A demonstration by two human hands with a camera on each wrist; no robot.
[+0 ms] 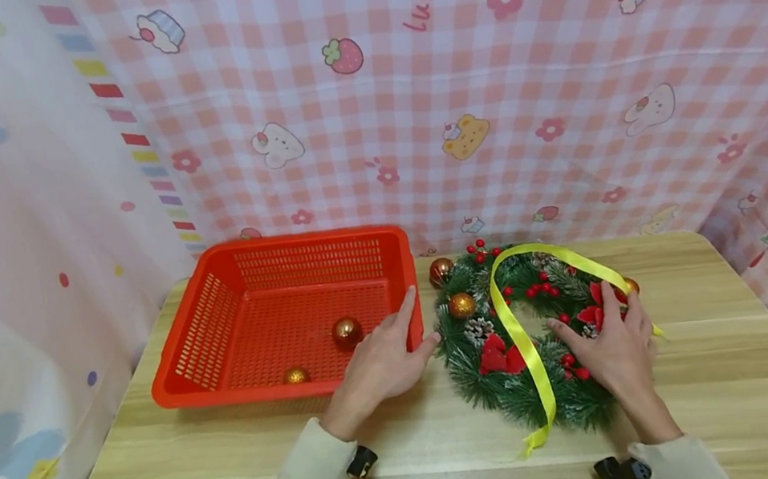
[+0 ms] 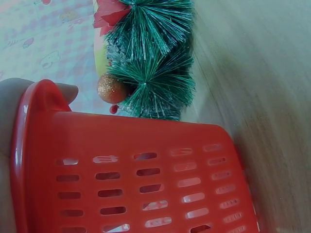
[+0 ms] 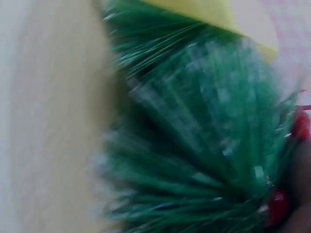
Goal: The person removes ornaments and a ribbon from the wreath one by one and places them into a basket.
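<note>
A red plastic basket [image 1: 230, 396] stands on the left of the table. My left hand [image 1: 385, 361] holds its right rim near the front corner, thumb outside the wall; in the left wrist view the slotted basket wall [image 2: 121, 131] fills the lower part. To the right lies a green Christmas wreath [image 1: 515, 404] with red berries, pinecones, red bows and orange-gold balls. My right hand [image 1: 617, 346] grips the wreath's right side, its thumb at the central opening. A yellow ribbon [image 1: 525, 342] loops over the wreath. The right wrist view is blurred, showing green needles [image 3: 194, 121].
Inside the basket lie a shiny copper ball [image 1: 347, 332] and a smaller gold glitter ball [image 1: 296, 375]. Another copper ball [image 1: 442, 272] sits at the wreath's back left edge. Behind the wooden table [image 1: 736, 371] hangs a pink checked curtain [image 1: 419, 170].
</note>
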